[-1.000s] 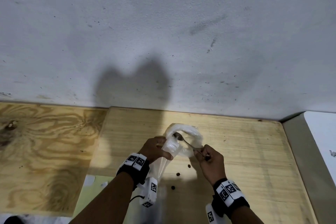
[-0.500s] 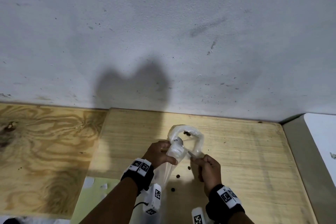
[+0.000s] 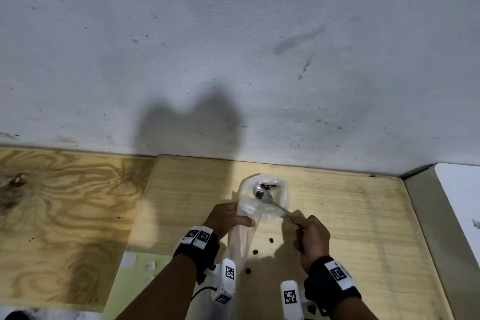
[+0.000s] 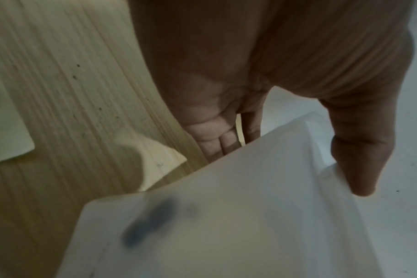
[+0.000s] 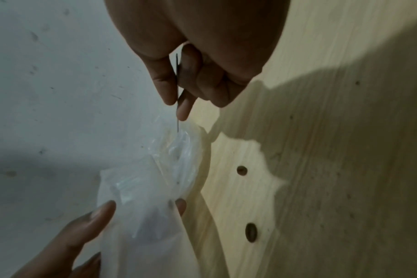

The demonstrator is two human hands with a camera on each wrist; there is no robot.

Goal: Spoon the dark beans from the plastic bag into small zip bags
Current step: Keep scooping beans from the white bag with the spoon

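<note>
On the wooden table, an open clear plastic bag (image 3: 281,197) holds a few dark beans (image 3: 267,186) at its far side. My right hand (image 3: 298,221) pinches the handle of a metal spoon (image 3: 267,197), whose bowl lies inside that bag with a bean or two on it. Just left of the bag, my left hand (image 3: 240,218) grips the top of a small zip bag (image 3: 241,239) that hangs down. In the left wrist view a dark blur shows through the zip bag (image 4: 226,216). The right wrist view shows the spoon (image 5: 177,116) edge-on above the plastic bag (image 5: 176,156).
Three loose beans (image 3: 271,240) (image 3: 255,252) (image 3: 248,271) lie on the table (image 3: 350,215) between my hands. A grey wall (image 3: 233,60) rises right behind the bag. A plywood board (image 3: 65,215) adjoins on the left, a pale green sheet (image 3: 145,280) lies near my left forearm, and a white ledge (image 3: 457,202) stands at the right.
The spoon went from the plastic bag to the zip bag's mouth, then back into the plastic bag. My right hand has swung out to the right. My left hand has kept its grip.
</note>
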